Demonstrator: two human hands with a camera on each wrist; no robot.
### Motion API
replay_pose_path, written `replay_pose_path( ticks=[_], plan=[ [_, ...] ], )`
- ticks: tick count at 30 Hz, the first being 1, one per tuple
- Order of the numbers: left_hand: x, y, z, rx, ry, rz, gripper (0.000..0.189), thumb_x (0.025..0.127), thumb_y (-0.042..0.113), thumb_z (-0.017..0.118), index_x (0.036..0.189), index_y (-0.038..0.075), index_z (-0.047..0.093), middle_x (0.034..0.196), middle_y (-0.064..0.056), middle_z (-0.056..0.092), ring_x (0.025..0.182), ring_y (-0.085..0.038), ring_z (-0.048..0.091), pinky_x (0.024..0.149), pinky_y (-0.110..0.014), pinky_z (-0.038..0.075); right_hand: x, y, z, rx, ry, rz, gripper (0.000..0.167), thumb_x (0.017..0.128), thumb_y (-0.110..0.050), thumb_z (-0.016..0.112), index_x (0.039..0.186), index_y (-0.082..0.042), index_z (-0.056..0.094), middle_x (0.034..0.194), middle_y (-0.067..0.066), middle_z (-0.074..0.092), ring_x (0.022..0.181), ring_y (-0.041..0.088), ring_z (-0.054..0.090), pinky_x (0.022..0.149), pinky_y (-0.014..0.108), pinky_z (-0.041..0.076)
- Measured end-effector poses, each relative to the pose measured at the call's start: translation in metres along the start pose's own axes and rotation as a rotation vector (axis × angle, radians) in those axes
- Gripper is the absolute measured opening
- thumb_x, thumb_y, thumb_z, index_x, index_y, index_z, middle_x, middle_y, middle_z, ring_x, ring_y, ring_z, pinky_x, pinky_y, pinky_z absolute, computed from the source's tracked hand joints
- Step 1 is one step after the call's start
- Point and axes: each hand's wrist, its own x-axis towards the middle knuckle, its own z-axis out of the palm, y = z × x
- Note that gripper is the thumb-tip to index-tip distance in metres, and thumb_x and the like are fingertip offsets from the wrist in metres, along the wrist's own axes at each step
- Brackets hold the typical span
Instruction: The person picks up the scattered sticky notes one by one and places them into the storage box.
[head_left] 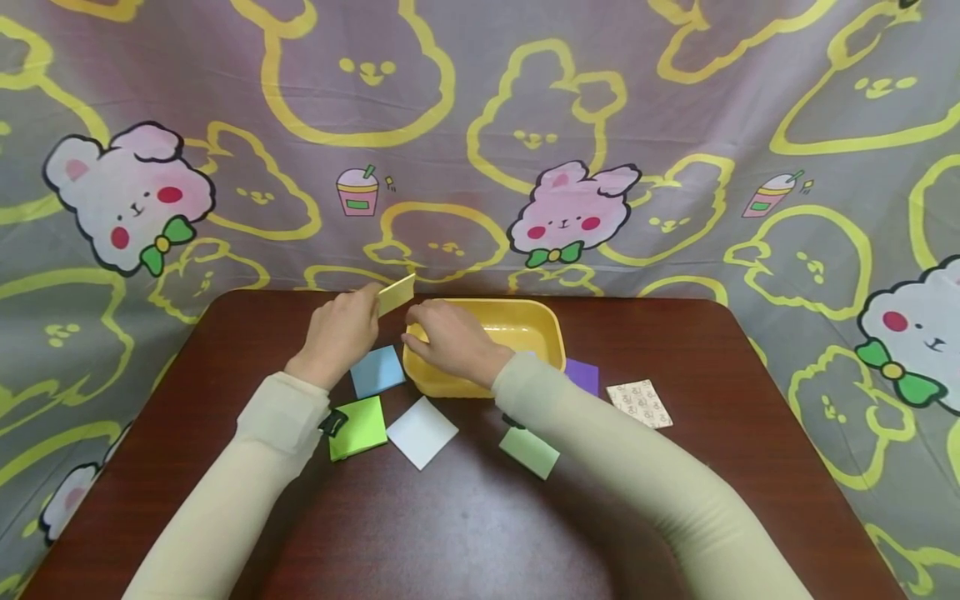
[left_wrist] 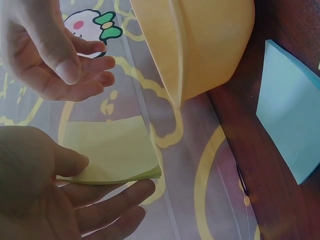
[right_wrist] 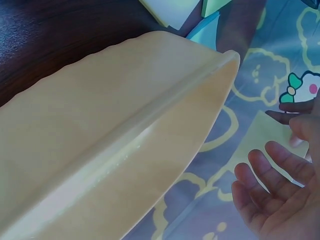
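Note:
My left hand [head_left: 337, 333] pinches a pad of yellow sticky notes [left_wrist: 107, 150] between thumb and fingers, raised beside the left end of a yellow plastic tub [head_left: 553, 333]. In the left wrist view the pad's stacked sheets part slightly at one corner. My right hand [head_left: 453, 340] hovers over the tub's left part, facing the pad but apart from it. Its fingers are loosely bent and hold nothing, as the right wrist view shows. Below the left hand, a blue sticky pad [head_left: 377, 372] lies by the tub's left end.
In front of the tub lie a lime-green pad [head_left: 366, 427], a white pad [head_left: 422, 432] and a pale green pad [head_left: 529, 452], partly under the right forearm. To the right are a purple pad [head_left: 583, 377] and a patterned square [head_left: 640, 404]. A printed curtain [head_left: 450, 100] hangs behind the table.

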Motion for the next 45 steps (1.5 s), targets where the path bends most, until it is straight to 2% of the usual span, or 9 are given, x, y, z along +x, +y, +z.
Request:
replay_pose_path(
  ticks=[15, 35, 41, 45],
  plan=[
    [0.004, 0.011, 0.0, -0.02, 0.001, 0.026, 0.017, 0.105, 0.012, 0.045, 0.104, 0.003, 0.06, 0.07, -0.015, 0.062, 0.057, -0.032, 0.06, 0.05, -0.046, 0.044, -0.005, 0.01, -0.001, 0.014, 0.01, 0.013, 0.032, 0.1, -0.029, 0.063, 0.12, -0.004, 0.07, 0.119, 0.009, 0.073, 0.112, 0.023, 0.069, 0.096, 0.037, 0.054],
    [0.011, 0.021, 0.008, -0.048, -0.027, 0.039, 0.021, 0.105, 0.013, 0.046, 0.113, 0.004, 0.063, 0.09, -0.019, 0.071, 0.071, -0.036, 0.067, 0.061, -0.052, 0.051, -0.012, 0.023, -0.003, 0.018, -0.013, 0.049, 0.031, 0.1, -0.03, 0.062, 0.115, -0.004, 0.069, 0.114, 0.009, 0.074, 0.106, 0.024, 0.07, 0.092, 0.038, 0.056],
    [0.013, 0.024, 0.012, -0.062, -0.055, 0.05, 0.022, 0.106, 0.012, 0.044, 0.109, 0.003, 0.063, 0.085, -0.018, 0.069, 0.069, -0.034, 0.065, 0.06, -0.05, 0.05, -0.013, 0.027, -0.001, 0.03, -0.006, 0.044, 0.03, 0.1, -0.03, 0.062, 0.113, -0.003, 0.069, 0.111, 0.011, 0.074, 0.1, 0.024, 0.07, 0.088, 0.039, 0.056],
    [0.014, 0.025, 0.013, -0.066, -0.055, 0.054, 0.022, 0.105, 0.012, 0.043, 0.106, 0.002, 0.063, 0.084, -0.019, 0.068, 0.07, -0.035, 0.066, 0.062, -0.05, 0.05, -0.014, 0.028, -0.001, 0.032, -0.012, 0.052, 0.03, 0.1, -0.03, 0.062, 0.113, -0.003, 0.069, 0.112, 0.011, 0.074, 0.102, 0.024, 0.071, 0.089, 0.039, 0.057]
  ],
)
